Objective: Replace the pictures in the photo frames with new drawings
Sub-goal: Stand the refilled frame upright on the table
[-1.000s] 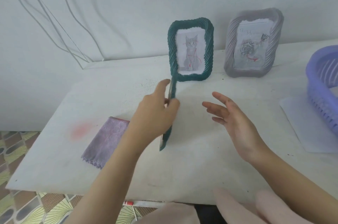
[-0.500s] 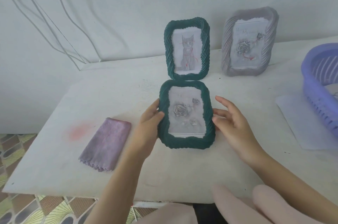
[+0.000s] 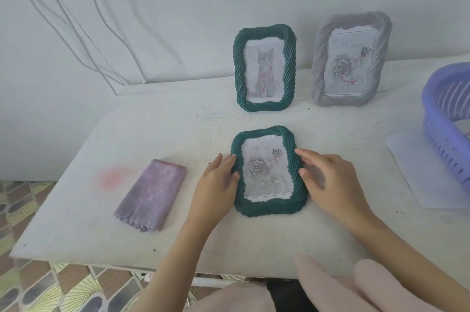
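Observation:
A dark green frame with a rose picture (image 3: 268,171) lies face up on the white table (image 3: 203,222). My left hand (image 3: 217,182) rests against its left edge, thumb on the rim. My right hand (image 3: 330,179) touches its right edge with fingers spread. Behind it a second green frame with a cat drawing (image 3: 264,70) stands upright. To the right of that one stands a grey frame with a rose picture (image 3: 352,59), leaning on the wall.
A folded purple cloth (image 3: 152,194) lies left of my hands. A purple plastic basket (image 3: 447,118) sits at the right edge, on or beside a white sheet of paper (image 3: 427,174). Cables hang down the wall at the left.
The green frame, held edge-on in my left hand a second ago, now lies flat and face up. Both hands have come to rest on its sides.

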A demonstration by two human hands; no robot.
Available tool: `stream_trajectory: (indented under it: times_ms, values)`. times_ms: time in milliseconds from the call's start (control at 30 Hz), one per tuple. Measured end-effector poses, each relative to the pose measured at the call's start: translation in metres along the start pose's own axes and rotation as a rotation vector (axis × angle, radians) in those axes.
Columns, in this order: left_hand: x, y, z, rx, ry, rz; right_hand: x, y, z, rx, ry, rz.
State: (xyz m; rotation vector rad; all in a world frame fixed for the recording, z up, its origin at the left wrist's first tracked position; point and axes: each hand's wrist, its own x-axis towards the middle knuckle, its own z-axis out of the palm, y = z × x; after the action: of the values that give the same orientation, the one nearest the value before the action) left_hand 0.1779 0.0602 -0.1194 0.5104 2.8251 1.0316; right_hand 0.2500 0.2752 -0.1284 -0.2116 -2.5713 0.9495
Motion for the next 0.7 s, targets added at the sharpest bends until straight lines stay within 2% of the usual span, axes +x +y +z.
stream_trajectory:
  times_ms: [200,400,600,700]
  values:
    - [0.0,-0.005,-0.001,0.033,0.018,0.021,0.005,0.002,0.001,-0.142,-0.005,-0.069]
    - [-0.001,-0.007,-0.008,-0.022,0.013,0.045,0.013,0.012,-0.003,-0.201,-0.381,-0.077]
    - [-0.006,-0.021,-0.044,0.097,0.306,0.027,0.012,0.011,-0.009,-0.208,-0.479,-0.055]
    - [-0.01,-0.044,-0.066,0.158,0.358,-0.124,0.011,0.01,-0.009,-0.206,-0.481,-0.053]
